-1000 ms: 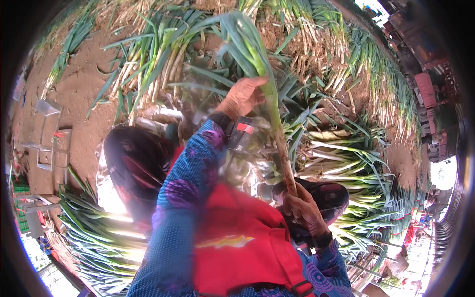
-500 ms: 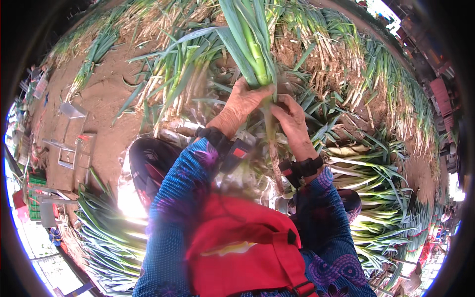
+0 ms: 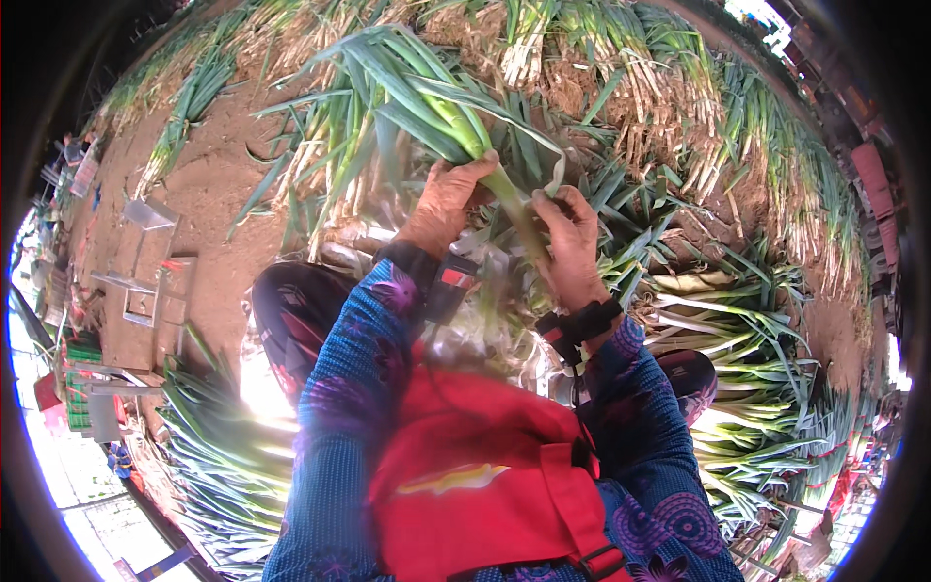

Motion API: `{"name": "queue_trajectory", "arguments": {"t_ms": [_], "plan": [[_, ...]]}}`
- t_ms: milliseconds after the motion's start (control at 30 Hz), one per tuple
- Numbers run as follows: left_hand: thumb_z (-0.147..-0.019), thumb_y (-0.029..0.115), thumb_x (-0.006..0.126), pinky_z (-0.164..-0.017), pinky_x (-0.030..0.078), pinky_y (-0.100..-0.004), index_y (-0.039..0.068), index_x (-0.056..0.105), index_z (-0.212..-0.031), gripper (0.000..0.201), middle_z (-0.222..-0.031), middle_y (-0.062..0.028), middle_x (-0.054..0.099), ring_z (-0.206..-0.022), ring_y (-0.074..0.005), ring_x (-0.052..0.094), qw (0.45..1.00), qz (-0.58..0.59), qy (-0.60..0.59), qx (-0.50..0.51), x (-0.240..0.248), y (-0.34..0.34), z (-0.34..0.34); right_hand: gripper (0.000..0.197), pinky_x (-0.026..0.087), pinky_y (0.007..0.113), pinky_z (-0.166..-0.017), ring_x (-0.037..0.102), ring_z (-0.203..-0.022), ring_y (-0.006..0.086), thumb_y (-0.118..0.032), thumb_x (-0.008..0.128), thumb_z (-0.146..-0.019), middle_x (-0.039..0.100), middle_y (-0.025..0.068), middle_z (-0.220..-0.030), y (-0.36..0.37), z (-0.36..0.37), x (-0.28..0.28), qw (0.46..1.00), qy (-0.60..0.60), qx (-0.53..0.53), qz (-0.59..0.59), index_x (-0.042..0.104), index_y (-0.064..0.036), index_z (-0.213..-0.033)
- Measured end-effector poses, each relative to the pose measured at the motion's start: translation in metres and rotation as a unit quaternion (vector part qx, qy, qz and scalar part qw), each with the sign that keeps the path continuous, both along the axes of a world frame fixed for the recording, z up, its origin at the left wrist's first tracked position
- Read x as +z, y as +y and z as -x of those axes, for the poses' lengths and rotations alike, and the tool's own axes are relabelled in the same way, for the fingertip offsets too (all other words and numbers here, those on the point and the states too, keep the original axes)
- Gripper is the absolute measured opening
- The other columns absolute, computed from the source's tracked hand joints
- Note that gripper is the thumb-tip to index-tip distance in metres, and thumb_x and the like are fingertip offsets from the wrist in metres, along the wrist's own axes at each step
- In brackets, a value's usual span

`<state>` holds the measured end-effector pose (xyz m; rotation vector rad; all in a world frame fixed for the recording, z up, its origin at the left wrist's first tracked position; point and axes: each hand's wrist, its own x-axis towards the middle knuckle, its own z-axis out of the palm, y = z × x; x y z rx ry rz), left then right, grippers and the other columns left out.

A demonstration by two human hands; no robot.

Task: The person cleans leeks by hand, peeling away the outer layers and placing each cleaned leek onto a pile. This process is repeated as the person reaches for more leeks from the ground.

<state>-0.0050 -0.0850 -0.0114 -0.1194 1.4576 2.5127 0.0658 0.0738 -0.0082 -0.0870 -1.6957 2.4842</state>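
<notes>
My left hand (image 3: pixel 446 201) is closed round a leek (image 3: pixel 456 118) just below where its green leaves fan out. The leek slants, its leaves toward the far left and its pale stem running down past my right hand (image 3: pixel 570 241). That right hand pinches the end of a long outer leaf (image 3: pixel 560 167), which arches over from the top of the leek and stands apart from the stem. The root end of the stem is hidden behind my right hand.
Peeled leeks (image 3: pixel 737 427) lie piled at my right, and another pile (image 3: pixel 218 466) lies at my left. Unpeeled bunches (image 3: pixel 335 145) with soil on them rest ahead. A metal stool frame (image 3: pixel 143 291) stands on the brown ground at the left. A red apron (image 3: pixel 465 427) covers my lap.
The leek has tipped from upright to the left. My right hand has the outer leaf pulled away from the stem, and my left hand has shifted slightly left.
</notes>
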Motion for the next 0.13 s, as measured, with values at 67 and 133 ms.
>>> {"name": "queue_trajectory", "arguments": {"t_ms": [67, 133], "plan": [[-0.078, 0.025, 0.074, -0.066, 0.049, -0.0355, 0.012, 0.059, -0.103, 0.032, -0.091, -0.0018, 0.063, -0.081, -0.0181, 0.061, 0.997, 0.057, 0.003, 0.042, 0.004, -0.013, 0.004, 0.007, 0.049, 0.024, -0.065, 0.058, -0.069, 0.0079, -0.009, 0.063, -0.086, 0.06, 0.0004, -0.074, 0.005, -0.01, 0.01, 0.998, -0.044, -0.004, 0.042, 0.057, -0.0055, -0.083], [-0.077, 0.029, 0.074, -0.068, 0.052, -0.0375, 0.013, 0.058, -0.106, 0.037, -0.09, -0.002, 0.063, -0.081, -0.0194, 0.061, 0.995, 0.072, 0.024, 0.06, 0.0, -0.041, 0.019, 0.004, 0.052, 0.028, -0.068, 0.062, -0.078, 0.0117, -0.013, 0.06, -0.087, 0.063, 0.0013, -0.082, 0.028, -0.019, 0.015, 0.997, -0.03, 0.04, 0.057, 0.06, -0.011, -0.09]]}}
